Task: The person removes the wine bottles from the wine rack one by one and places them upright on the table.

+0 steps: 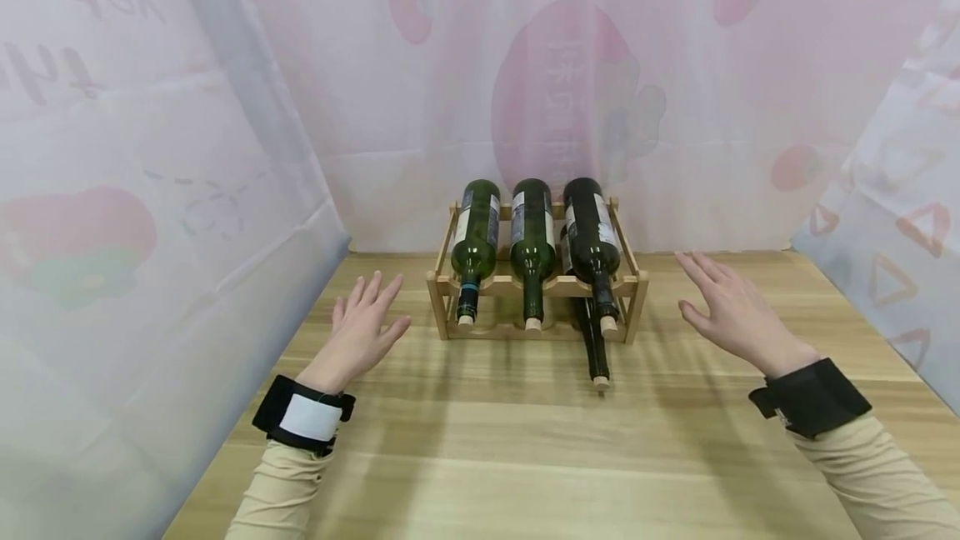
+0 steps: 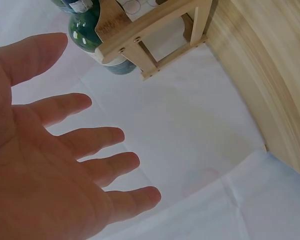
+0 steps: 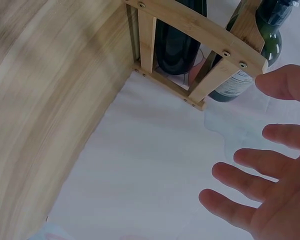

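Observation:
A small wooden wine rack (image 1: 491,283) stands at the back of the table in the head view. Three corked green wine bottles lie along its top tier, necks toward me: a left bottle (image 1: 474,250), a middle bottle (image 1: 532,252) and a right bottle (image 1: 591,252). Below the right one, a dark lower bottle (image 1: 596,357) pokes its neck out of the bottom tier. Left of the rack hovers my left hand (image 1: 358,336), fingers spread, holding nothing. On the other side my right hand (image 1: 738,311) is likewise extended, with nothing in it. Both hands are apart from the rack.
The wood-grain table (image 1: 525,448) runs from the rack toward me. A pale printed curtain (image 1: 450,107) closes off the back, and similar cloth hangs as a left side wall (image 1: 187,140) and a right side wall (image 1: 900,190).

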Demonstrator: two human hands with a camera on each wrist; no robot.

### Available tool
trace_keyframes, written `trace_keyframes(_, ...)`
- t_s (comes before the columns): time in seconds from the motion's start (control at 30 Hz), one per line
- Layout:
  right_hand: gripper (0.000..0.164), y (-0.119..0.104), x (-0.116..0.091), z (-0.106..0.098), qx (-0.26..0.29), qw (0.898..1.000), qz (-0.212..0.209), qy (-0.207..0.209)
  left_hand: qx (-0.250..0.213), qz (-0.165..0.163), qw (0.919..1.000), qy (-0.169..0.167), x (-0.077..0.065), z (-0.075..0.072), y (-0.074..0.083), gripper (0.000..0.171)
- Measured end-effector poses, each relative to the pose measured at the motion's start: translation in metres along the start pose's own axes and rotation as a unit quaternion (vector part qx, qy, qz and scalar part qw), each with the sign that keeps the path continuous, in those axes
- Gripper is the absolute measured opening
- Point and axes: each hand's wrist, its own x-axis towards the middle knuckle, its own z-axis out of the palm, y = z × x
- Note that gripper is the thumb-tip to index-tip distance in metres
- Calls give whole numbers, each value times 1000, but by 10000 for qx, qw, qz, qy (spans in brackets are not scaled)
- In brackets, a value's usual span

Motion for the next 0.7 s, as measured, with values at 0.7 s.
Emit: trace_keyframes(0.7,67,-4,3,-6,-76,9999,63,-105,-75,164,9998,1,2,1,11,66)
